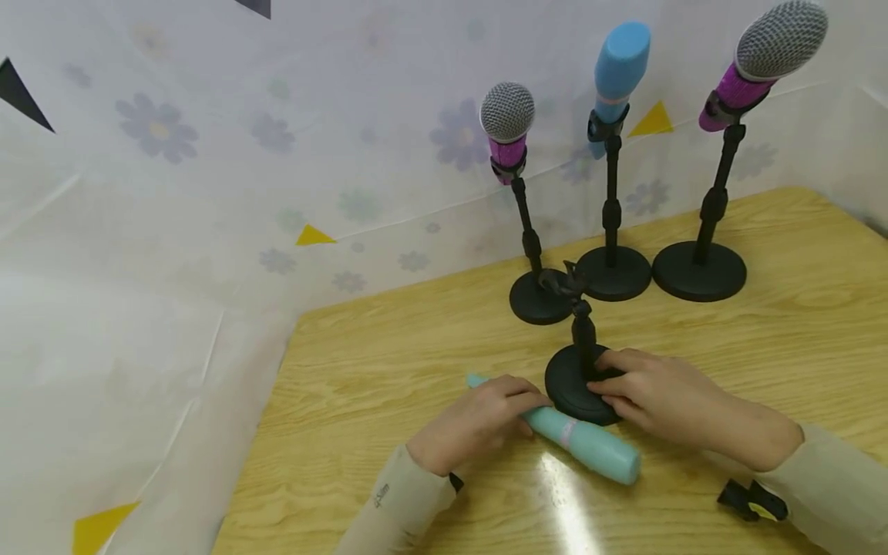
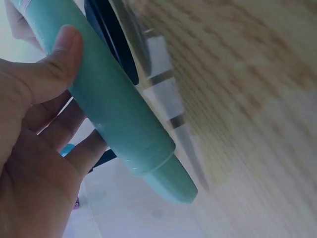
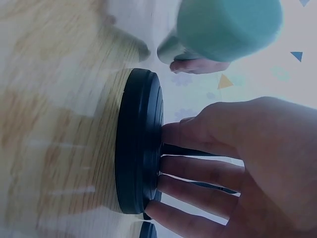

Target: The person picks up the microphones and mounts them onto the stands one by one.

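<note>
My left hand (image 1: pixel 486 416) holds a teal microphone (image 1: pixel 598 451) with a pink band, close over the wooden table. In the left wrist view its thumb (image 2: pixel 67 52) lies along one side of the microphone, with the fingers behind it. Just beyond stands a black microphone stand (image 1: pixel 584 330), its clip (image 1: pixel 565 282) holding nothing. Low at this stand, my right hand (image 1: pixel 655 395) grips around the foot of the pole, thumb on one side and index finger on the other. The right wrist view shows those fingertips against the round base (image 3: pixel 140 144).
At the back, a left stand (image 1: pixel 530 243) and a right stand (image 1: pixel 714 204) hold purple microphones with silver mesh heads. Between them a middle stand (image 1: pixel 611 216) carries a blue microphone (image 1: pixel 620 69). A flowered white sheet (image 1: pixel 388 193) hangs behind the table (image 1: pixel 361 370).
</note>
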`<move>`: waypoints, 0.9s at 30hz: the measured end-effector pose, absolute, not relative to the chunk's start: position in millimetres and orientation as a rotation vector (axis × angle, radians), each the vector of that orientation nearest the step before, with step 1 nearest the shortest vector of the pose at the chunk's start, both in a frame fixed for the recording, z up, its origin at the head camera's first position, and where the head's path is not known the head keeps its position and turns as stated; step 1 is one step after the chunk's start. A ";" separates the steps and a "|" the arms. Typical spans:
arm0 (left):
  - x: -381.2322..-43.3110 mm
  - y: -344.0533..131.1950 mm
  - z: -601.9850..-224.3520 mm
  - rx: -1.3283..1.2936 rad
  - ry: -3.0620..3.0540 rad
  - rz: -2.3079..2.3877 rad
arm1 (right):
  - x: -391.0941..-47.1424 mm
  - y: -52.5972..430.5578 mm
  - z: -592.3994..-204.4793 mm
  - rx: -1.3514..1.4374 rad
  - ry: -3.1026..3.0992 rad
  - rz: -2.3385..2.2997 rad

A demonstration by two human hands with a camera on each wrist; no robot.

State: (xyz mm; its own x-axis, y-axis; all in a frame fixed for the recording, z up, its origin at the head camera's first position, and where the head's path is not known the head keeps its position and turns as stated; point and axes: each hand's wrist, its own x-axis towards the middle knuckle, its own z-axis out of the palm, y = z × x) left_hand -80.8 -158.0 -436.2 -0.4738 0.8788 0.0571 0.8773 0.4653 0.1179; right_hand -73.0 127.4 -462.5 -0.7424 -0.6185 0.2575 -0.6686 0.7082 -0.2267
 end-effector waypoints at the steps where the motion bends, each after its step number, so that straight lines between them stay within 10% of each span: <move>1: -80.6 -158.4 -435.2 1.607 2.680 0.224 | -73.0 127.4 -462.4 1.047 -2.751 0.459; 27: -113.7 -144.1 -384.1 1.541 2.948 1.354 | -71.7 126.7 -464.1 1.053 -2.717 0.469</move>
State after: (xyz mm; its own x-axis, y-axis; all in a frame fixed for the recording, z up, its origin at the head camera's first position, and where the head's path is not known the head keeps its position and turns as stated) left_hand -113.7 -144.1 -384.1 -0.5508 0.5054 0.6642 0.8332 0.3802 0.4016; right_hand -71.7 126.7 -464.1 -0.7298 -0.6207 0.2864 -0.6808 0.6979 -0.2222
